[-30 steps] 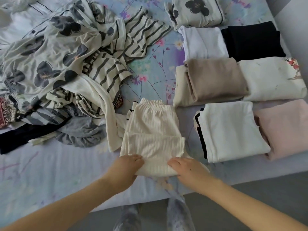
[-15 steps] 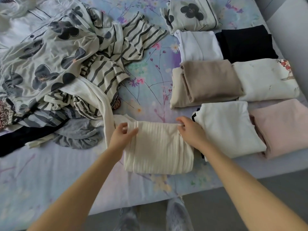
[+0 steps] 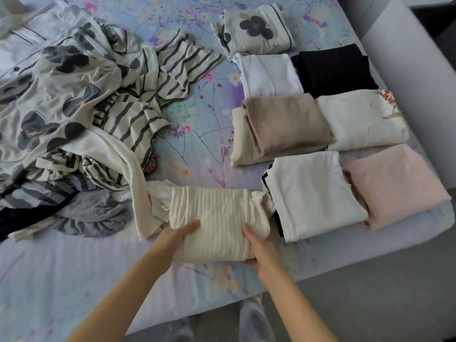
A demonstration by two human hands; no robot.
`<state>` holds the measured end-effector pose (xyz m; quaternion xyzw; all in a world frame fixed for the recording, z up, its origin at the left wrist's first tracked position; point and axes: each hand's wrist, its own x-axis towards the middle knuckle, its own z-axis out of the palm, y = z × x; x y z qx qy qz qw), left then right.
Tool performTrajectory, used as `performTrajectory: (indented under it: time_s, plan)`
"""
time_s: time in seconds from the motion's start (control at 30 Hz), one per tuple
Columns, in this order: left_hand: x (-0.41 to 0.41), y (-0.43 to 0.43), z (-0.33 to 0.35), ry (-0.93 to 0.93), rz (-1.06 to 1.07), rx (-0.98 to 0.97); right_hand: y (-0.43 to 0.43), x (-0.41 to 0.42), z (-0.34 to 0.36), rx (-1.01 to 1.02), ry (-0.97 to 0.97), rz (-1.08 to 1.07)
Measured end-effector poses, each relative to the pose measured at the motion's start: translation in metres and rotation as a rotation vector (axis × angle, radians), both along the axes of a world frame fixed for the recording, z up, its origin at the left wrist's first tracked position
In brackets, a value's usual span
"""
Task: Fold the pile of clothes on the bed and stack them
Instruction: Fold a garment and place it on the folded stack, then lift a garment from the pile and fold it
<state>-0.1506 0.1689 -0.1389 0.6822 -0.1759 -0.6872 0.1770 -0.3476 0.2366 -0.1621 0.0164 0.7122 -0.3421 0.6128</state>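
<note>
A folded cream ribbed garment [image 3: 217,218] lies near the bed's front edge. My left hand [image 3: 170,240] grips its near left side, thumb on top. My right hand [image 3: 259,250] grips its near right corner, thumb on top and fingers under the edge. An unfolded pile [image 3: 74,107] of flower-print, striped, grey and dark clothes spreads over the left of the bed. Folded pieces lie on the right: a flower-print one [image 3: 256,30], a white one [image 3: 269,72], a black one [image 3: 335,70], a beige one [image 3: 283,127], a cream printed one [image 3: 362,119], a white one [image 3: 313,193] and a pink one [image 3: 394,183].
The bed [image 3: 74,280] has a pale floral sheet, bare at the front left. Its grey frame edge [image 3: 407,70] runs along the right. Grey floor [image 3: 370,292] lies below the front edge, where my legs [image 3: 251,319] show.
The cream garment was folded over away from me into a shorter block. Both hands went to its far edge, then came back to grip its near sides.
</note>
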Motion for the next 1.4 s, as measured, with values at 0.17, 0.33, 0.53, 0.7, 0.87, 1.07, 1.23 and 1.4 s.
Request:
performTrajectory:
  time_s: [0.17, 0.33, 0.53, 0.7, 0.87, 1.07, 1.23, 1.4]
  plan:
    - [0.012, -0.023, 0.058, 0.110, 0.023, -0.037, -0.028, 0.000, 0.042, -0.069, -0.259, -0.016]
    - [-0.002, -0.073, 0.129, 0.265, -0.080, -0.108, -0.064, -0.014, 0.100, -0.229, -0.395, -0.066]
    - [-0.052, -0.125, 0.174, 0.356, -0.090, -0.177, -0.114, -0.067, 0.161, -0.406, -0.555, -0.235]
    - [-0.098, -0.173, 0.190, 0.309, -0.122, -0.219, -0.172, -0.115, 0.181, -0.504, -0.251, -0.197]
    - [-0.146, -0.247, 0.181, 0.250, -0.049, -0.216, -0.251, -0.156, 0.183, -0.579, 0.093, -0.156]
    - [-0.195, -0.345, 0.153, 0.138, 0.102, -0.319, -0.357, -0.190, 0.155, -0.567, 0.193, -0.166]
    - [-0.220, -0.434, 0.110, -0.017, 0.100, -0.542, -0.455, -0.210, 0.113, -0.610, 0.171, -0.142]
    - [-0.236, -0.521, 0.053, -0.093, 0.022, -0.667, -0.536, -0.223, 0.078, -0.710, 0.254, -0.076]
